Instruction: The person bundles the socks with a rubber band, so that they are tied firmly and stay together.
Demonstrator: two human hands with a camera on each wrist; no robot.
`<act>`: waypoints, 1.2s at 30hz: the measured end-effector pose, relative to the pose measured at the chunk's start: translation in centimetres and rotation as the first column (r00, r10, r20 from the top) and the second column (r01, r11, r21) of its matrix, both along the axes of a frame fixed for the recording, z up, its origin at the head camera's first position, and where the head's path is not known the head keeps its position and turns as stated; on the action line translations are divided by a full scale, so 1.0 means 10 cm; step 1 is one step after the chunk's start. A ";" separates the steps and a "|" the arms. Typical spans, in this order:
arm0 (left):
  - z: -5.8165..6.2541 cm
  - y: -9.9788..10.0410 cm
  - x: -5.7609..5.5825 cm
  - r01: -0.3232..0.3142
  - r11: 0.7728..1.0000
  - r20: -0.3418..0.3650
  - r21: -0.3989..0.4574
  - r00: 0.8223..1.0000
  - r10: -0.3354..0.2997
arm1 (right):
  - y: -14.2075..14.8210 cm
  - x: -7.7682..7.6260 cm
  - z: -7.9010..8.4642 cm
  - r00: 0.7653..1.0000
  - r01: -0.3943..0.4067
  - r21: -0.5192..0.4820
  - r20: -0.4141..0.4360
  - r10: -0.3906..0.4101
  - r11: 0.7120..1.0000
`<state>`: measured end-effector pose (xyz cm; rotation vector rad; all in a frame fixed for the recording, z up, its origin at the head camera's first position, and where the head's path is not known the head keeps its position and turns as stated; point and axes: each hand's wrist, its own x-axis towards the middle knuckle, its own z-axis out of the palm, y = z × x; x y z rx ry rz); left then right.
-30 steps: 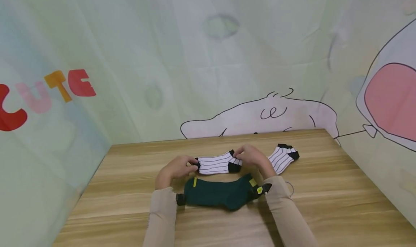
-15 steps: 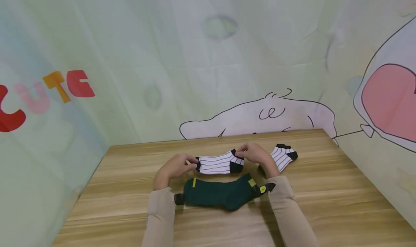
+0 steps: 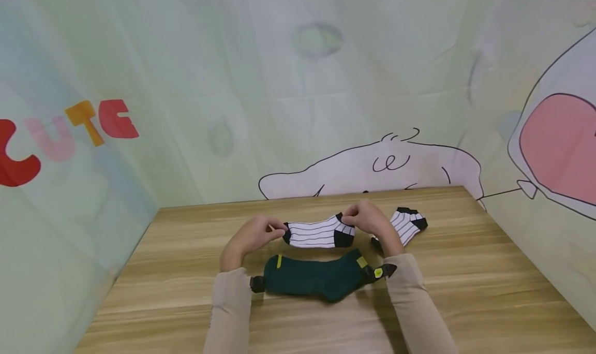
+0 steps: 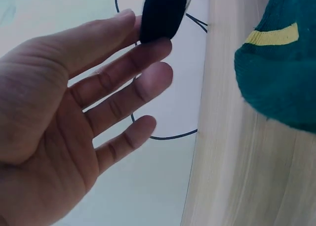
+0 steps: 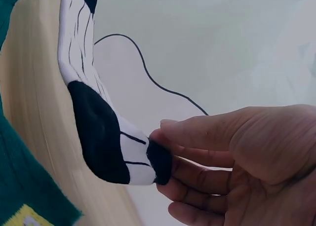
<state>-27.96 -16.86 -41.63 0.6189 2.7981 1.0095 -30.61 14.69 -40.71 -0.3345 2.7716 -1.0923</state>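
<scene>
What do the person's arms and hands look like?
The left sleeve and right sleeve are beige and creased. The left hand and right hand wear no gloves. A black device shows by the left wrist; a yellow-marked black device by the right.

So the wood-grain desk (image 3: 489, 292) is boxed in by this pale green printed cloth (image 3: 200, 59), with chunky CUTE lettering (image 3: 84, 115) in red, pink and orange out past the left edge. Right above the far edge, from about the middle over to the far right corner, there's a white cartoon figure (image 3: 344, 173) in black outline, and a big balloon drawing (image 3: 554, 142) with a pink middle sits off the right edge lol.
</scene>
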 end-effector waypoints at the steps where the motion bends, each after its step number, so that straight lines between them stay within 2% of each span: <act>1: 0.00 0.00 0.00 -0.004 1.000 -0.003 0.006 1.000 0.004 | 0.00 0.00 0.01 1.000 0.001 -0.008 -0.003 -0.001 1.000; 6: 0.01 0.01 -0.01 -0.004 1.000 -0.031 0.020 0.999 0.005 | 0.01 0.03 0.03 0.999 -0.020 -0.018 -0.027 0.020 1.000; 15: 0.01 0.03 -0.02 -0.002 0.998 -0.061 0.060 0.998 0.006 | 0.00 0.06 0.04 0.999 -0.049 -0.045 -0.021 0.049 0.998; 23: 0.02 0.03 -0.01 0.002 0.994 -0.046 0.113 0.999 0.003 | 0.01 0.06 0.05 0.991 -0.126 -0.183 0.019 0.132 0.975; 30: 0.05 0.02 0.00 0.009 0.990 -0.035 0.143 0.999 -0.004 | 0.09 0.08 0.10 0.972 -0.225 -0.191 0.023 0.233 0.955; 36: 0.09 -0.01 0.02 0.002 0.990 -0.028 0.142 1.000 0.002 | 0.15 0.08 0.10 0.958 -0.267 -0.208 0.045 0.282 0.941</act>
